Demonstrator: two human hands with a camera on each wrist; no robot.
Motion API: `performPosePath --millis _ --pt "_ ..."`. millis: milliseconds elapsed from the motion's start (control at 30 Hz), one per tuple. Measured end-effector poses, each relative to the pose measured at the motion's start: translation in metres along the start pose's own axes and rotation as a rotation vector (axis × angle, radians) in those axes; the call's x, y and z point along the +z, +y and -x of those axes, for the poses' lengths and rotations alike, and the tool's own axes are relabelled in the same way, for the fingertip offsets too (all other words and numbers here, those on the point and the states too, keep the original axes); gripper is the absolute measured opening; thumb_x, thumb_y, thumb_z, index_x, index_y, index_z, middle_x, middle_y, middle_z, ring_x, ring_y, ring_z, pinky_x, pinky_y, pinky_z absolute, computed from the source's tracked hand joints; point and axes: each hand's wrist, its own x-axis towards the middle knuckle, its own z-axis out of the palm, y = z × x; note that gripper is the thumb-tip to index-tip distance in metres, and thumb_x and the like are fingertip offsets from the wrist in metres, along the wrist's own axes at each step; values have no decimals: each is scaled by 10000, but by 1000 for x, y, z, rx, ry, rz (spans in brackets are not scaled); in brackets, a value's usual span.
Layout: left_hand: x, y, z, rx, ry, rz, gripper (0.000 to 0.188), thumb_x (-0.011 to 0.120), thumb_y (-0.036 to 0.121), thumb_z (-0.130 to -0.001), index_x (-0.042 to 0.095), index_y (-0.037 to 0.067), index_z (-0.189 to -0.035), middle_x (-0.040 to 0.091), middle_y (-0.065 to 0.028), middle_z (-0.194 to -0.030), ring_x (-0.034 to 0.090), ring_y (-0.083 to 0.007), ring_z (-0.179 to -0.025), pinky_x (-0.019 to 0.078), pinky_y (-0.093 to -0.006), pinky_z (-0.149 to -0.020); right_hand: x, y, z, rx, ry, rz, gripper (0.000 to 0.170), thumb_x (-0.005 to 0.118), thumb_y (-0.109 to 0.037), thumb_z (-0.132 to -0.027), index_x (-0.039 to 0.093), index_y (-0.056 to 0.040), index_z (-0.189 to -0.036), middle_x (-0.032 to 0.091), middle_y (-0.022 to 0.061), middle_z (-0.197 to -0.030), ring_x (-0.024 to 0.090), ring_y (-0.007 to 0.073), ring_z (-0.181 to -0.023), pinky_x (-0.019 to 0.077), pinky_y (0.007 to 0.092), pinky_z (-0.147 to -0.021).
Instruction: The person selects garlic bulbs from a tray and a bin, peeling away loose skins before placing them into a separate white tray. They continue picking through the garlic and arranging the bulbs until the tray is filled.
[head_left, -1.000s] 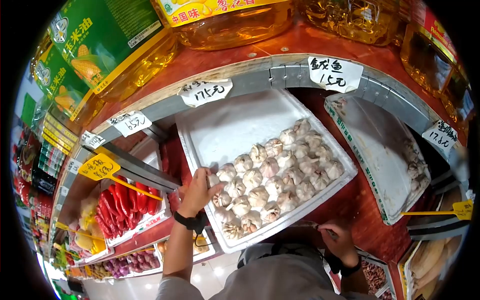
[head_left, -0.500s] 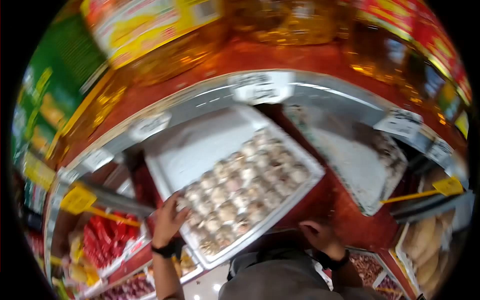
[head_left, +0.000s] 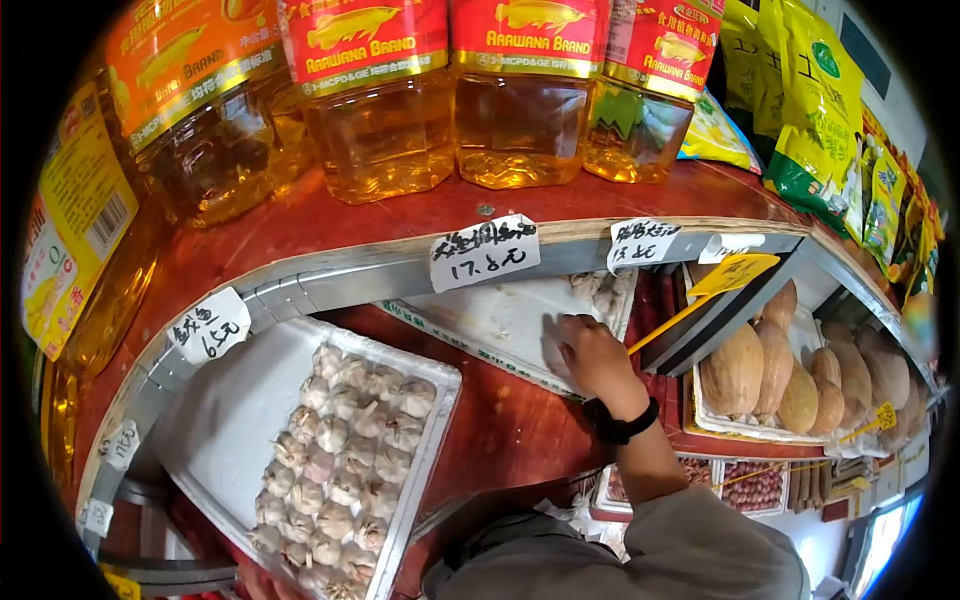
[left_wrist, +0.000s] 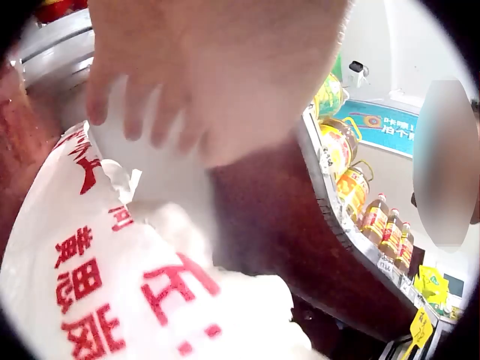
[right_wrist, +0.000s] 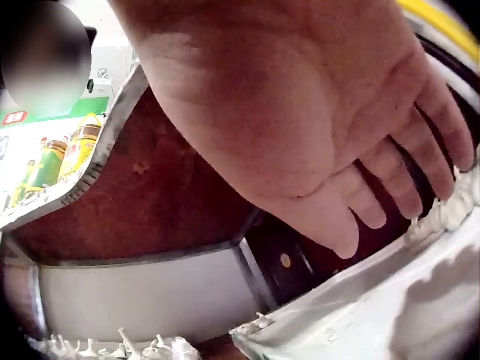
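Our right hand spreads over the right box, beside the garlic box.
In our garlic box, bulbs fill the right part, leaving white foam bare at left; our right box has a few bulbs at its upper right corner, and the squashes lie in a tray farther right. The right box's long, printed side slants down rightward, facing us. Our right fingers hang slightly parted; we cannot tell whether they touch foam. Our left hand, blurred, has loosely spread fingers, near the garlic box.
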Motion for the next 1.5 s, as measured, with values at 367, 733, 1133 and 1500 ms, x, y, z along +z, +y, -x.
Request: performPosePath --millis 367,733,1133,1500 --pt "-1 53 14 -89 117 118 203 515 73 -977 677 -50 -995 682 -197 -1032 644 -327 -948 505 -428 -895 74 111 -145 152 -227 289 557 449 -492 -930 574 -108 -1314 577 182 -1355 558 395 -1237 451 508 -1017" --pt "12 16 2 -134 42 217 159 554 3 -856 631 -22 -992 642 -198 -1069 593 -372 -1033 474 -405 -897 97 138 -153 -136 56 244 447 640 -212 -753 650 -13 -1154 695 176 -992 670 320 -856 552 402 -800" --pt "51 -14 19 -231 219 465 312 435 243 -1022 548 -33 -1116 556 -192 -1154 548 -314 -1095 403 -403 -985 78 -258 -128 -1016 -722 -663 475 708 -66 -829 562 -48 -1281 631 74 -1198 602 195 -1072 466 330 -969" --pt "47 -13 15 -222 191 376 251 461 24 -878 606 -19 -1079 594 -196 -1128 540 -354 -1095 403 -423 -993 148 -351 -133 -974 -888 59 446 508 -123 -882 601 -107 -1318 643 182 -1264 608 329 -1176 479 385 -976"
